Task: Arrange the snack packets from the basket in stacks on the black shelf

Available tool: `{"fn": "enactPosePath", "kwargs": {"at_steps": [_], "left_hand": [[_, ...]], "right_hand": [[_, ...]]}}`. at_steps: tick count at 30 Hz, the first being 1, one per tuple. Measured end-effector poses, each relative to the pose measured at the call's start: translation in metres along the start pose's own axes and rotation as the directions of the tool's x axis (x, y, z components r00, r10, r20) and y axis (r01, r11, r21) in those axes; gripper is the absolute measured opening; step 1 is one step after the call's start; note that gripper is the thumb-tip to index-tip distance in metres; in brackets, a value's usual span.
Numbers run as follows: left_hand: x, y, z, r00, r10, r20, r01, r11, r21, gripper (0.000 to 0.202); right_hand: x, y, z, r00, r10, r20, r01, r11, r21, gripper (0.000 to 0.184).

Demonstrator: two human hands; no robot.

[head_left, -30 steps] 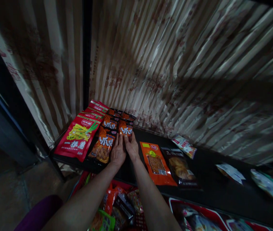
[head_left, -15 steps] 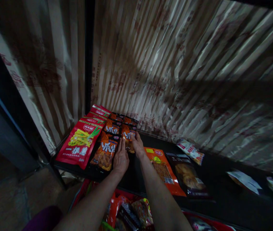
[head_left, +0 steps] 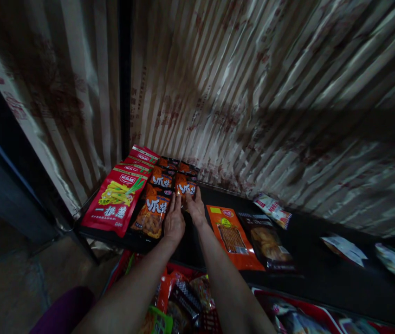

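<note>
My right hand (head_left: 196, 208) holds the lower right edge of an orange-and-black snack bag (head_left: 185, 185), its thumb on the front. My left hand (head_left: 174, 223) lies alongside with fingers stretched out together, between that bag and a nearer orange-and-black snack bag (head_left: 152, 213). Its fingertips reach the lower left edge of the held bag. More bags of the same kind lie behind in two columns. Left of them, several red snack bags (head_left: 115, 199) with yellow sticks pictured overlap in a row. The fingers hide the held bag's lower end.
On the black shelf (head_left: 308, 260) to the right lie an orange flat packet (head_left: 232, 236), a dark packet (head_left: 270, 243) and a small white-and-red packet (head_left: 273, 209). Below the front edge, a red basket (head_left: 122, 269) holds mixed snack packets. A pleated paper covering (head_left: 218, 93) hangs behind.
The view has shifted slightly, with more of the basket in sight. My right hand has slid a little lower and closer to my left hand. The bags keep about the same layout.
</note>
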State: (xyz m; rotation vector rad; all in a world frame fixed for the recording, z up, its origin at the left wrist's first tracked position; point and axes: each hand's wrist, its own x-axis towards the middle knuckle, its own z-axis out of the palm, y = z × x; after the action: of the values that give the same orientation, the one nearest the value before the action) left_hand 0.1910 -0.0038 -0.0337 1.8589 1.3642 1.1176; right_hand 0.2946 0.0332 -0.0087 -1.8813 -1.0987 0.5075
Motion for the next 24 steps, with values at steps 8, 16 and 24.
{"fn": "enactPosePath", "kwargs": {"at_steps": [8,16,24], "left_hand": [[-0.003,-0.005,-0.001,0.987,0.159,-0.026,-0.155,0.982,0.106,0.053],[-0.075,-0.007,-0.028,0.951,0.307,0.033,-0.309,0.948,0.075,0.045],[-0.253,-0.058,-0.079,0.890,0.301,0.343,-0.324,0.946,0.010,0.044]], "right_hand": [[-0.083,-0.010,-0.019,0.971,-0.180,-0.157,0.176,0.983,-0.043,0.061],[-0.204,0.011,-0.032,0.927,-0.296,-0.229,0.307,0.952,0.015,0.042],[-0.319,0.080,-0.003,0.994,-0.072,-0.083,0.070,0.997,-0.022,0.035]]}}
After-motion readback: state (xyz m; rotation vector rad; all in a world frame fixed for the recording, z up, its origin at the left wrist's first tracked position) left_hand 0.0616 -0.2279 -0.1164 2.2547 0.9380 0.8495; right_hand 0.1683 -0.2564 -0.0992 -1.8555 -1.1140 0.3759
